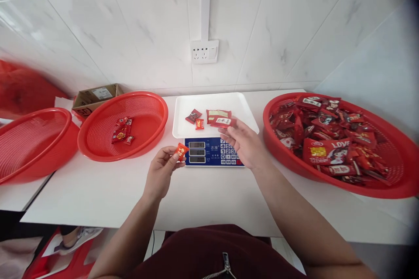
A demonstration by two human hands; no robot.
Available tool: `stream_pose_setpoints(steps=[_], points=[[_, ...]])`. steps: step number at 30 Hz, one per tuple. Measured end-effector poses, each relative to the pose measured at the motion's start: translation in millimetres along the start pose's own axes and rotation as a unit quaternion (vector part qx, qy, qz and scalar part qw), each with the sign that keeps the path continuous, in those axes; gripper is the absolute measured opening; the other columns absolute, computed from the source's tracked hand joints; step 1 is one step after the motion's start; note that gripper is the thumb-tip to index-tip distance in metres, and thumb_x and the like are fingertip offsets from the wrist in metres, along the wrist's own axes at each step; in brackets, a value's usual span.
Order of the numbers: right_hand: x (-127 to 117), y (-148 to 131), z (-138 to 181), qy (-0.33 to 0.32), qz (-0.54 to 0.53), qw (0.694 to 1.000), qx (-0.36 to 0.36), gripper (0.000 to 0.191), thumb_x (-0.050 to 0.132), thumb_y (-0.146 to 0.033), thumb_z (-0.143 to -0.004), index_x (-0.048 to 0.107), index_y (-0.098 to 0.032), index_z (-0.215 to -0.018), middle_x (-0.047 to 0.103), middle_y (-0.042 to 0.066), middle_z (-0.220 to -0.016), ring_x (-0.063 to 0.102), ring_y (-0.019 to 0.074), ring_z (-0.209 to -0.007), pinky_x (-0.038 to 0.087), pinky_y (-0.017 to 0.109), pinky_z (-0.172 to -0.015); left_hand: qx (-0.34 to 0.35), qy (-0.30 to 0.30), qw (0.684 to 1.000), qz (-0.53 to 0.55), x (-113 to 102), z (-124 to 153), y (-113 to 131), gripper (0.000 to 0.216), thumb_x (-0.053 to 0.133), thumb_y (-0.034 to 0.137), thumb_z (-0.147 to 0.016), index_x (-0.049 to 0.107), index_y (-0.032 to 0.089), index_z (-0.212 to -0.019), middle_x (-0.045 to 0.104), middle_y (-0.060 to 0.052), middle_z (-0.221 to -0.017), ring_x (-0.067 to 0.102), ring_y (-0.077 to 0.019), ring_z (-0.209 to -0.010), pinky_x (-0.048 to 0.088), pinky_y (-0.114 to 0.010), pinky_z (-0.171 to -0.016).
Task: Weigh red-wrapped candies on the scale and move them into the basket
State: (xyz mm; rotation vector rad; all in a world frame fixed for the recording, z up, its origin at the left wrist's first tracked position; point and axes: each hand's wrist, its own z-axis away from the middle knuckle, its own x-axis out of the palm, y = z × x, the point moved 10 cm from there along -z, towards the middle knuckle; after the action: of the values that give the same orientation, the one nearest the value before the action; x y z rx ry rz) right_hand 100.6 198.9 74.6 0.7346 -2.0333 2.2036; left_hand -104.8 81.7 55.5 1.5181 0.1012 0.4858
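In the head view my left hand (163, 168) pinches a small red candy packet (181, 150) in front of the digital scale (214, 159). My right hand (244, 139) reaches over the scale's white tray (244, 104), fingers closed on a red snack packet (225, 122) with a pale label. Just behind that packet lies a larger red and cream packet (218, 114) on the tray. To its left are a dark red packet (193, 116) and a small red candy (199, 124). The scale's display is lit, but its digits are too small to read surely.
On the right stands a red basket (278, 157) heaped with red snack packets. A red basket (150, 126) on the left holds several packets; another red basket (42, 152) is farther left. Behind them sits a cardboard box (93, 100). A wall socket (204, 51) is above the scale.
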Motion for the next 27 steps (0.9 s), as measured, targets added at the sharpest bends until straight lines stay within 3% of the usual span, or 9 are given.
stream_pose_setpoints(steps=[3, 6, 9, 12, 17, 19, 22, 24, 27], points=[[-9.9, -5.4, 1.7, 0.024, 0.069, 0.997, -0.021, 0.063, 0.066, -0.035, -0.075, 0.04, -0.037, -0.132, 0.032, 0.0, -0.144, 0.06, 0.0209, -0.102, 0.052, 0.036, -0.086, 0.038, 0.035, 0.998, -0.031, -15.7, -3.6, 11.5, 0.026, 0.068, 0.034, -0.074, 0.058, 0.019, -0.093, 0.062, -0.001, -0.088, 0.061, -0.0117, -0.072, 0.051, -0.028, -0.07], [-25.9, 6.4, 17.9, 0.04, 0.116, 0.992, -0.008, 0.065, 0.063, -0.038, -0.077, 0.034, -0.036, -0.135, 0.023, 0.003, -0.149, 0.059, 0.0232, -0.104, 0.053, 0.038, -0.085, 0.062, 0.063, 0.994, -0.066, -29.7, -5.9, 15.4, 0.028, 0.067, 0.035, -0.074, 0.058, 0.018, -0.094, 0.062, -0.002, -0.091, 0.061, -0.0124, -0.072, 0.05, -0.029, -0.072], [-41.2, 19.6, 33.1, 0.052, 0.12, 0.991, 0.004, 0.062, 0.062, -0.039, -0.078, 0.036, -0.034, -0.133, 0.025, 0.005, -0.147, 0.059, 0.0232, -0.104, 0.052, 0.039, -0.085, 0.057, 0.07, 0.993, -0.078, -35.0, -9.4, 11.2, 0.03, 0.068, 0.036, -0.073, 0.058, 0.017, -0.093, 0.062, -0.003, -0.09, 0.06, -0.0134, -0.073, 0.05, -0.031, -0.074], [-49.8, 23.1, 38.7, 0.06, 0.156, 0.986, -0.006, 0.062, 0.062, -0.04, -0.077, 0.036, -0.03, -0.133, 0.042, 0.008, -0.137, 0.056, 0.0237, -0.108, 0.05, 0.04, -0.087, 0.046, 0.06, 0.994, -0.078, -30.2, -12.8, 7.5, 0.031, 0.069, 0.036, -0.072, 0.059, 0.017, -0.094, 0.062, -0.003, -0.088, 0.06, -0.0136, -0.072, 0.05, -0.031, -0.073], [-39.8, 18.6, 29.8, 0.035, 0.263, 0.964, 0.001, 0.059, 0.06, -0.039, -0.077, 0.041, -0.028, -0.132, 0.063, 0.007, -0.106, 0.061, 0.0231, -0.094, 0.049, 0.042, -0.082, 0.051, 0.029, 0.995, -0.083, -11.7, -14.4, 10.0, 0.026, 0.067, 0.034, -0.075, 0.059, 0.018, -0.093, 0.063, -0.002, -0.086, 0.061, -0.0129, -0.072, 0.05, -0.03, -0.073], [-27.7, 17.0, 22.2, 0.007, 0.26, 0.965, 0.02, 0.061, 0.061, -0.038, -0.077, 0.04, -0.029, -0.134, 0.061, 0.008, -0.112, 0.063, 0.0209, -0.084, 0.051, 0.041, -0.078, 0.055, 0.023, 0.995, -0.081, -7.2, -13.9, 11.8, 0.026, 0.067, 0.034, -0.075, 0.059, 0.018, -0.093, 0.064, -0.002, -0.086, 0.061, -0.013, -0.071, 0.05, -0.03, -0.073], [-3.8, 12.0, 12.0, -0.055, 0.212, 0.975, 0.033, 0.064, 0.061, -0.037, -0.077, 0.036, -0.03, -0.135, 0.04, 0.009, -0.14, 0.063, 0.0176, -0.08, 0.052, 0.04, -0.077, 0.054, 0.021, 0.995, -0.083, -5.5, -12.6, 12.9, 0.026, 0.067, 0.034, -0.075, 0.059, 0.018, -0.093, 0.064, -0.002, -0.085, 0.061, -0.0129, -0.071, 0.05, -0.03, -0.073], [3.7, 6.6, 9.3, -0.07, 0.197, 0.978, 0.027, 0.062, 0.06, -0.037, -0.077, 0.037, -0.031, -0.135, 0.031, 0.008, -0.145, 0.063, 0.0164, -0.081, 0.052, 0.04, -0.079, 0.052, 0.027, 0.994, -0.095, -8.5, -11.5, 13.5, 0.026, 0.067, 0.034, -0.075, 0.06, 0.018, -0.095, 0.064, -0.002, -0.085, 0.061, -0.0132, -0.073, 0.049, -0.031, -0.075], [-0.6, 4.3, 16.0, -0.073, 0.191, 0.979, 0.017, 0.051, 0.059, -0.035, -0.079, 0.045, -0.03, -0.128, 0.042, 0.006, -0.138, 0.063, 0.0159, -0.084, 0.051, 0.038, -0.08, 0.057, 0.042, 0.991, -0.113, -17.0, -9.8, 15.6, 0.026, 0.066, 0.033, -0.076, 0.06, 0.019, -0.096, 0.064, -0.002, -0.087, 0.061, -0.0137, -0.076, 0.048, -0.031, -0.076]])
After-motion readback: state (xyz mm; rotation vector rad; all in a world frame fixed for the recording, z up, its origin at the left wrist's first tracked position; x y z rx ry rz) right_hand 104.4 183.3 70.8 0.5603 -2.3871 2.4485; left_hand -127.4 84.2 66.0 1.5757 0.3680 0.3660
